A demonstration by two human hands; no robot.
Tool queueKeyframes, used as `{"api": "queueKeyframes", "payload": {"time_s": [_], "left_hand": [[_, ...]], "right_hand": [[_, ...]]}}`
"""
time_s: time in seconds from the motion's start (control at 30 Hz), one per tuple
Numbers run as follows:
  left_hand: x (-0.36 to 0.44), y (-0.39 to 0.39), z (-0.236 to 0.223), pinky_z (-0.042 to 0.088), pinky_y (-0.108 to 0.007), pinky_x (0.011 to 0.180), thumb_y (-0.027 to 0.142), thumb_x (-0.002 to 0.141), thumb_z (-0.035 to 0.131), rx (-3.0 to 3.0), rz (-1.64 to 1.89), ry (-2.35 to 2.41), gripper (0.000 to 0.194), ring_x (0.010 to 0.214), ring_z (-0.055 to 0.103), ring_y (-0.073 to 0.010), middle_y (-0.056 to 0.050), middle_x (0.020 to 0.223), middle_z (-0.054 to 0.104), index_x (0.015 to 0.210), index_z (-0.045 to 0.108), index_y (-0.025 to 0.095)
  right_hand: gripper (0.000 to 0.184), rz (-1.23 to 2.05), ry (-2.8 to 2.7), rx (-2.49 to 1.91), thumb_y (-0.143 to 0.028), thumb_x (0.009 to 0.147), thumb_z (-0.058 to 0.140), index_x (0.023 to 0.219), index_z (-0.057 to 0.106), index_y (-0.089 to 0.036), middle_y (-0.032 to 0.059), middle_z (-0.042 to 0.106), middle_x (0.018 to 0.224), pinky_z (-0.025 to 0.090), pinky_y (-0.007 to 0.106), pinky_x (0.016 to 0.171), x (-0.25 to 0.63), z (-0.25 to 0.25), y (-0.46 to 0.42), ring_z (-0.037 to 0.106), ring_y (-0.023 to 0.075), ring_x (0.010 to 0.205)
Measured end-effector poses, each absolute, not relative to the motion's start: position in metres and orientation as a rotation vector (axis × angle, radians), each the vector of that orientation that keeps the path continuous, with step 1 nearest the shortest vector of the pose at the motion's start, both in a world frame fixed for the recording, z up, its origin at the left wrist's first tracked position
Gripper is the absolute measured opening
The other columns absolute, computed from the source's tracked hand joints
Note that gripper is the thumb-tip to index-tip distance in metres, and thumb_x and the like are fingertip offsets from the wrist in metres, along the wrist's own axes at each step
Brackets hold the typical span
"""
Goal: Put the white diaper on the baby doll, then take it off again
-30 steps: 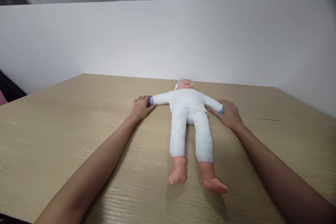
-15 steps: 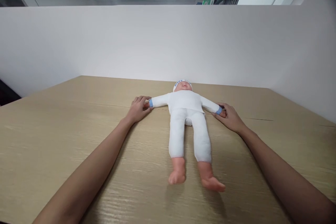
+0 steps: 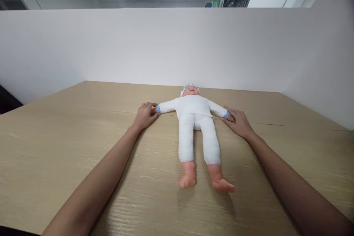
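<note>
A baby doll (image 3: 194, 107) in a white top, white trousers and a white printed cap lies on its back, arms spread, feet toward me. Its sleeves end in blue cuffs and its feet are bare. My left hand (image 3: 144, 115) is closed around the doll's hand at the left, thumb below and fingers above. At the right, my right hand (image 3: 238, 121) grips the doll's other hand, just beyond the blue cuff. Both doll hands are partly hidden by my fingers.
The doll rests on a wood-grain table (image 3: 83, 147) with thin seams across it. A white partition (image 3: 155, 44) rises along the table's far edge, close behind the doll's head, and continues down the right side.
The doll's feet and lower legs appear slightly farther up the view. My right hand, with the doll's hand in it, sits a little farther left. Both holds stay the same.
</note>
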State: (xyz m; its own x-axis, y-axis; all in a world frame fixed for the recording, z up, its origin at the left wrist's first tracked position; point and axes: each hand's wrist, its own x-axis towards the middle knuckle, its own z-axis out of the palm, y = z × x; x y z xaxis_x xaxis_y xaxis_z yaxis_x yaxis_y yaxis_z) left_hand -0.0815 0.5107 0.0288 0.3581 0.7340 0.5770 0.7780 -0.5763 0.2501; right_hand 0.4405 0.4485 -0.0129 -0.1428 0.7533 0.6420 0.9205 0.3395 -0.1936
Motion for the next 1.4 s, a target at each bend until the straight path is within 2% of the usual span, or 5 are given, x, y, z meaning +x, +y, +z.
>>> {"api": "queueKeyframes", "payload": {"time_s": [0.2, 0.5, 0.87, 1.2, 1.4], "left_hand": [[-0.073, 0.486, 0.038, 0.046, -0.050, 0.108, 0.034, 0.098, 0.061, -2.465, -1.143, -1.417, 0.035, 0.120, 0.060, -0.0340, -0.013, 0.132, 0.072, 0.129, 0.065, 0.020], [-0.047, 0.400, 0.063, 0.048, -0.045, 0.094, 0.013, 0.098, 0.036, -2.474, -1.487, -1.321, 0.031, 0.090, 0.061, -0.0254, -0.007, 0.088, 0.070, 0.081, 0.058, 0.024], [0.029, 0.111, -0.005, 0.044, -0.046, 0.071, 0.040, 0.104, 0.050, -3.422, -1.221, -0.246, 0.042, 0.065, 0.052, -0.0250, -0.003, 0.062, 0.054, 0.064, 0.045, 0.028], [-0.009, 0.025, -0.085, 0.044, -0.030, 0.072, 0.015, 0.087, 0.040, -3.582, -0.680, -1.751, 0.026, 0.067, 0.056, -0.0173, 0.000, 0.061, 0.049, 0.063, 0.036, 0.023], [0.019, 0.042, -0.087, 0.049, -0.042, 0.101, 0.029, 0.100, 0.040, -3.292, -0.310, -2.020, 0.025, 0.111, 0.070, -0.0315, -0.014, 0.107, 0.076, 0.098, 0.064, 0.021]], "right_hand": [[0.049, -0.227, -1.840, -1.271, -0.027, 0.094, 0.058, 0.141, 0.070, -0.020, 0.0157, 0.072, 0.139, 0.045, 0.055, 0.115, 0.412, 0.001, 0.417, 0.063, 0.0355, 0.130], [0.030, -0.096, -1.739, -1.184, -0.010, 0.084, 0.042, 0.061, 0.049, -0.027, -0.0001, 0.056, 0.058, 0.047, 0.032, 0.068, 0.337, 0.031, 0.332, 0.056, 0.0188, 0.060], [0.038, -0.070, -2.068, -0.651, -0.008, 0.101, 0.039, 0.067, 0.041, -0.025, -0.0024, 0.043, 0.056, 0.036, 0.032, 0.061, 0.235, 0.002, 0.091, 0.043, 0.0164, 0.055], [0.032, 0.504, -1.957, -1.243, -0.013, 0.095, 0.044, 0.066, 0.042, -0.024, -0.0023, 0.051, 0.061, 0.035, 0.029, 0.057, 0.258, -0.124, -0.049, 0.054, 0.0155, 0.056], [0.018, 0.520, -1.666, -1.575, -0.023, 0.093, 0.046, 0.080, 0.058, -0.025, 0.0045, 0.065, 0.083, 0.048, 0.037, 0.080, 0.279, -0.145, -0.027, 0.063, 0.0244, 0.083]]}}
